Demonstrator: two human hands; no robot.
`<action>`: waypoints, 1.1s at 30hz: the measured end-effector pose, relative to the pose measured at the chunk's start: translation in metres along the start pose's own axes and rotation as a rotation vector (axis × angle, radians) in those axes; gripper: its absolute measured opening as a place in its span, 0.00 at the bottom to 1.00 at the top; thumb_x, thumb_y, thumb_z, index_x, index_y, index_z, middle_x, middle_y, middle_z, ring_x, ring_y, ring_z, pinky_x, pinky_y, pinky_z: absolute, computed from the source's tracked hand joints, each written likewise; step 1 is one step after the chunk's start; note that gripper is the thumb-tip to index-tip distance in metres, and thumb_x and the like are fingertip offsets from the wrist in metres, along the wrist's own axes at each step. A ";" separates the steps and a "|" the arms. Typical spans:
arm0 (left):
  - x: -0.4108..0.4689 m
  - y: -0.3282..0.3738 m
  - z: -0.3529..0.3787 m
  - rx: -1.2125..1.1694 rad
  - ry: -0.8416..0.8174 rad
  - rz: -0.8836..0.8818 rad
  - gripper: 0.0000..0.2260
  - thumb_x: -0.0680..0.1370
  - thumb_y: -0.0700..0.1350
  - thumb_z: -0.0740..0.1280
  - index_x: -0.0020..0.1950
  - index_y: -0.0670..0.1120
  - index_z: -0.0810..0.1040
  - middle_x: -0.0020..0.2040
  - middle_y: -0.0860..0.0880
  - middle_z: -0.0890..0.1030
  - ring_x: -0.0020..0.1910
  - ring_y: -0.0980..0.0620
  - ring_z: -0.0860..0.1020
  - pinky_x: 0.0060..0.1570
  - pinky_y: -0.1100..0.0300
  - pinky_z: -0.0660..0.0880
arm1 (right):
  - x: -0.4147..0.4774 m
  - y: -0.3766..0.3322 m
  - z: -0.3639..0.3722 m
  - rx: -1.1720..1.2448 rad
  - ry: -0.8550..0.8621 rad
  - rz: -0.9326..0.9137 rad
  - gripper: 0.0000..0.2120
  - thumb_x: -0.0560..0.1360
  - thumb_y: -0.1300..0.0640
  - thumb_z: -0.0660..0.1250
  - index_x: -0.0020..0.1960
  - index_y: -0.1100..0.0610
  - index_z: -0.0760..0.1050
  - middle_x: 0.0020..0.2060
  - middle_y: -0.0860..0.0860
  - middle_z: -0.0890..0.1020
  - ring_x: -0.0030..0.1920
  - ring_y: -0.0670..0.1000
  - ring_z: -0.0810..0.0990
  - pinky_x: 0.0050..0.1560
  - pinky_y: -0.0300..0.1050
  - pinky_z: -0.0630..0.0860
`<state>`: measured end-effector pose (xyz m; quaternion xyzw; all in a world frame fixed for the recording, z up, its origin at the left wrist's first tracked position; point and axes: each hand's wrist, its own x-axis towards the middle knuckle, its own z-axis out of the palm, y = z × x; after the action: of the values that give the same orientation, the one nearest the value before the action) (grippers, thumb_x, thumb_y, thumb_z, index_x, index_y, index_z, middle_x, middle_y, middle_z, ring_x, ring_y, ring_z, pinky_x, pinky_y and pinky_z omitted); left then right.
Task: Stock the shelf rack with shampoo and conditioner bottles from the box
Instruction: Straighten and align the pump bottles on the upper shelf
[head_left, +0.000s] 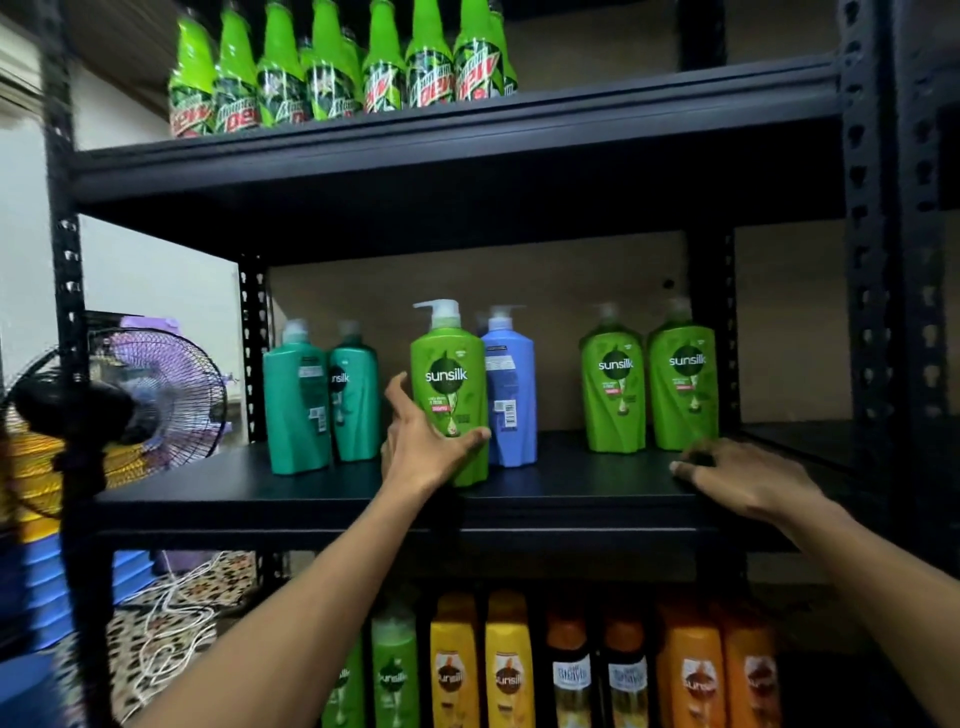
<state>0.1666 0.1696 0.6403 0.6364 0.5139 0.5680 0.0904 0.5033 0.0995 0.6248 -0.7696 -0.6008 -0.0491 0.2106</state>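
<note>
Presently we record the left hand (421, 441) wrapped round the lower half of a green pump bottle (452, 384), with the thumb across the front label and the fingers up its left side. The bottle stands upright near the front of the middle shelf (571, 467) of the black rack (872, 260). We cannot tell whether its base sits fully on the board, since the hand and the shelf edge hide that part. Just behind it to the right, touching or nearly so, stands a blue bottle (511, 384) with its back label facing us.

At the left end of the same shelf we find two teal bottles (296, 400) side by side, the nearer one turned to show its back label. Toward the right end, a pair of green bottles (613, 384) stands side by side, labels forward, well apart from the blue bottle.

The right hand (748, 483) rests on the front part of the middle shelf, just in front of that pair. Its fingers are loosely bent with the tips on the board, and it holds nothing.

On the shelf above, green soda bottles (332, 67) stand in a row toward the left. On the shelf below we see green, yellow, dark-capped and orange bottles (457, 660) in a row. A fan (156, 384) with a black grille stands to the left of the rack.
</note>
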 end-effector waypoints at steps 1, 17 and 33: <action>-0.001 0.000 0.003 0.049 0.017 -0.016 0.47 0.64 0.58 0.82 0.73 0.52 0.57 0.65 0.45 0.78 0.63 0.40 0.78 0.63 0.49 0.73 | 0.000 -0.001 0.000 -0.001 0.006 0.004 0.20 0.77 0.30 0.55 0.63 0.37 0.73 0.65 0.49 0.78 0.61 0.54 0.77 0.58 0.52 0.74; -0.041 0.106 0.137 0.110 -0.173 0.046 0.42 0.62 0.66 0.79 0.67 0.46 0.68 0.65 0.45 0.78 0.64 0.41 0.78 0.60 0.49 0.75 | -0.001 -0.004 0.005 0.023 0.197 0.185 0.21 0.77 0.49 0.56 0.65 0.57 0.72 0.65 0.57 0.77 0.65 0.60 0.75 0.54 0.51 0.70; -0.029 0.128 0.201 0.100 -0.203 0.034 0.44 0.63 0.66 0.80 0.67 0.42 0.69 0.66 0.42 0.78 0.65 0.39 0.78 0.58 0.50 0.76 | 0.007 -0.001 0.006 -0.083 0.097 0.154 0.28 0.77 0.48 0.50 0.72 0.58 0.70 0.68 0.57 0.73 0.67 0.58 0.71 0.64 0.55 0.69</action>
<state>0.4069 0.1837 0.6436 0.7032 0.5188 0.4758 0.1005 0.5035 0.1087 0.6218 -0.8181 -0.5266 -0.0947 0.2106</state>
